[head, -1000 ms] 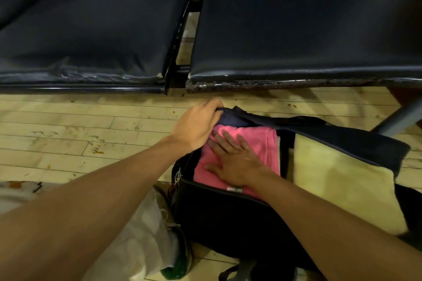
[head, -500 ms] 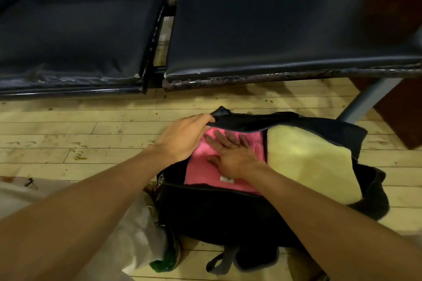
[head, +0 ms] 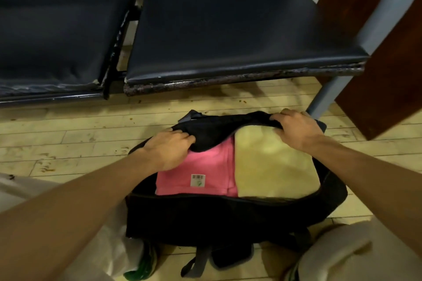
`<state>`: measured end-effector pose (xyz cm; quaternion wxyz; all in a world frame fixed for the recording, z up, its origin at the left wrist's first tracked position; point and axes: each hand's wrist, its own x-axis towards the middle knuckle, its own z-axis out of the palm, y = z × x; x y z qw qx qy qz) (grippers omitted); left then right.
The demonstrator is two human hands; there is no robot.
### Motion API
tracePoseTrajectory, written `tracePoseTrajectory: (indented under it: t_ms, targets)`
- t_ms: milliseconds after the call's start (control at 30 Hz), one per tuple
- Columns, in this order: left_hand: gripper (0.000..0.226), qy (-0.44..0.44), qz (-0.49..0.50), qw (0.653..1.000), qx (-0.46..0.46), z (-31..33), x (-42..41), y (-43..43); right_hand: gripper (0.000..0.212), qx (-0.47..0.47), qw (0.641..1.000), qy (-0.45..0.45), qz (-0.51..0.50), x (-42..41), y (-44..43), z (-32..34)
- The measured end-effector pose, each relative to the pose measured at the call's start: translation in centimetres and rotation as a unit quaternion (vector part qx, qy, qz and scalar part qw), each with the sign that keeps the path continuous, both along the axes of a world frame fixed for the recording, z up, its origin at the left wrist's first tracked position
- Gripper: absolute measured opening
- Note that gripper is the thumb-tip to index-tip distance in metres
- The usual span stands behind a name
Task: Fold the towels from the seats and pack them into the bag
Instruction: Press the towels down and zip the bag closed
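A black bag [head: 228, 219] lies on the wooden floor in front of me with its top unzipped. Inside it a folded pink towel [head: 205, 166] with a barcode label lies on the left and a folded pale yellow towel [head: 274, 166] on the right, side by side. My left hand [head: 169, 150] grips the bag's far flap [head: 219, 128] at its left end, over the pink towel. My right hand [head: 296, 130] grips the same flap at its right end, above the yellow towel.
Two dark padded seats [head: 228, 29] stand just beyond the bag, with nothing on them. A grey metal leg [head: 324, 96] and a brown wooden panel [head: 388, 64] are at the right. My knees in light trousers [head: 356, 255] flank the bag.
My right hand has lifted off the pink towel and moved right to grip the bag flap's right end. My left hand kept hold of the flap. The view shifted left over the bag.
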<state>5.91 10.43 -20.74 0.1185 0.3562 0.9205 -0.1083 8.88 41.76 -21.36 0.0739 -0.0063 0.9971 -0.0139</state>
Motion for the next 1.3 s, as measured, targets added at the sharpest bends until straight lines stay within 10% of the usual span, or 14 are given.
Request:
tracePoseTrajectory:
  t_ms: [167, 267, 733, 1133, 1300]
  targets:
    - [0.039, 0.089, -0.096, 0.988, 0.086, 1.3, 2.4, 4.4, 0.029, 0.016, 0.999, 0.022, 0.020, -1.5, 1.1, 0.8]
    - [0.053, -0.017, -0.113, 0.981, 0.158, -0.1, 4.5, 9.9, 0.029, 0.017, 0.998, 0.049, 0.039, -2.1, 1.9, 1.5]
    - [0.071, -0.124, -0.047, 0.990, 0.047, -6.6, 4.5, 14.6, 0.021, -0.092, 0.972, 0.180, 0.124, -0.2, 2.5, 5.8]
    - [0.022, 0.036, -0.276, 0.946, 0.169, 0.4, 8.3, 6.3, 0.022, 0.021, 0.979, -0.018, 0.200, 6.1, 0.4, 1.2]
    - [0.048, 0.153, -0.081, 0.977, 0.123, 2.5, 5.6, 3.3, 0.035, 0.046, 0.982, -0.028, 0.182, 6.5, -0.9, -0.3]
